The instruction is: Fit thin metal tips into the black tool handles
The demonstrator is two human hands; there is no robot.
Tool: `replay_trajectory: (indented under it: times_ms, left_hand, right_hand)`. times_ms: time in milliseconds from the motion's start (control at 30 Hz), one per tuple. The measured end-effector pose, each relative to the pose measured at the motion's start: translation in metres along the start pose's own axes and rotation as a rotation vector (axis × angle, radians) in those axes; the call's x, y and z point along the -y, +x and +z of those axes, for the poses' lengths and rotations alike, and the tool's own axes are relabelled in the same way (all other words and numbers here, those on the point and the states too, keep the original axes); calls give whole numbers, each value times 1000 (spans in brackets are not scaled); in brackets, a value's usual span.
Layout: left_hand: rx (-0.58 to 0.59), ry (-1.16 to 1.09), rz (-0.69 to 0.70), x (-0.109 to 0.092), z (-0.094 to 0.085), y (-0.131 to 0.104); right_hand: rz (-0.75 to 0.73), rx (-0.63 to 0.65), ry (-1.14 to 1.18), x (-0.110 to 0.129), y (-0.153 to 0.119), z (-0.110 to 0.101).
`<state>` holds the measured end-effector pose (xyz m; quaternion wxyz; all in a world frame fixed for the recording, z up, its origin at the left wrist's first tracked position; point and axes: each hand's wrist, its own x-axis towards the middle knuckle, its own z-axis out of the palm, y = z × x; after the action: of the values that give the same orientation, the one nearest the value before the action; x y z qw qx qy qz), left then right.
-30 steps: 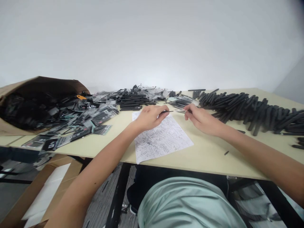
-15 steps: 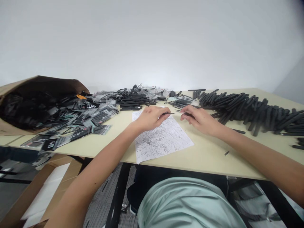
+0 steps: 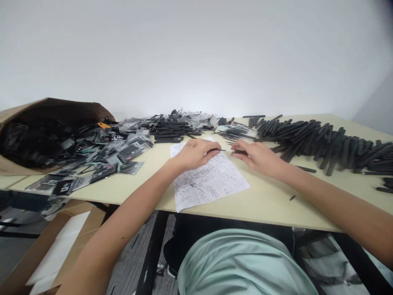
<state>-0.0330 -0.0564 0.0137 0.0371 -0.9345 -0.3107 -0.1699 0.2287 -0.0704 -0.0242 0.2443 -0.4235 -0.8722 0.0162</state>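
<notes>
Over the scribbled paper [image 3: 208, 180], my left hand [image 3: 196, 153] pinches a thin dark pen refill [image 3: 221, 150], its narrow end pointing right. Facing it, my right hand [image 3: 256, 155] is closed on a short black pen barrel [image 3: 239, 152], gripped between thumb and fingers. A small gap separates the two pieces. Most of each piece is covered by the fingers. Behind my hands lies a bundle of thin refills [image 3: 236, 131].
Black barrels [image 3: 322, 141] are heaped at the right. Black sticks [image 3: 168, 131] lie at the back, with plastic packets [image 3: 135, 149] left of them. A tipped carton [image 3: 58, 102] spills more packets. One small dark piece [image 3: 292, 198] lies near the front edge.
My right hand has moved slightly left and down, and its fingers have closed more around the barrel. My left hand is almost where it was.
</notes>
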Motion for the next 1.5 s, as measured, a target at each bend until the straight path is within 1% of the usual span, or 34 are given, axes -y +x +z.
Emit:
replay_trajectory:
  times_ms: [67, 133, 233, 333, 433, 533, 633, 800, 933, 1133, 1233, 1300, 1367, 1433, 1500]
  left_hand:
    - [34, -17, -8, -2, 1, 0]
    - [50, -21, -26, -5, 4, 1]
    - [41, -35, -47, -8, 8, 1]
    - [37, -46, -39, -9, 10, 1]
    - [30, -59, -15, -10, 10, 1]
    - [7, -98, 4, -10, 9, 1]
    - [-25, -129, 3, -10, 10, 1]
    - [-98, -182, 2, -10, 9, 1]
    - [-108, -169, 37, -9, 7, 0]
    - [-185, -164, 91, -8, 7, -2]
    - [-191, -154, 129, -7, 9, -2]
    - [-199, -146, 146, -6, 10, -2]
    - [-212, -134, 146, -6, 12, -2]
    - [-218, -127, 141, -6, 12, -2]
    - [-209, -124, 134, -7, 10, -1]
  right_hand:
    - [-10, 19, -13, 1, -1, 0]
    - [-10, 24, 1, 8, -2, -1]
    - [-4, -7, 45, 23, -4, -3]
    - [-60, -26, 95, 33, -6, -3]
    - [-126, -49, 69, 32, -6, 0]
    - [-181, -127, 20, 27, -6, 1]
    - [-228, -191, 35, 26, -6, 0]
    - [-137, -184, 85, 28, -6, 1]
    - [-141, -173, 107, 27, -6, 1]
    - [-117, -143, 9, 26, -7, -1]
    - [-104, -78, -6, 26, -7, -2]
    - [-93, -20, 27, 27, -6, -4]
    - [-81, 9, 89, 30, -5, -5]
    - [-67, -13, 161, 33, -5, -6]
    - [-42, -64, 225, 36, -5, -7]
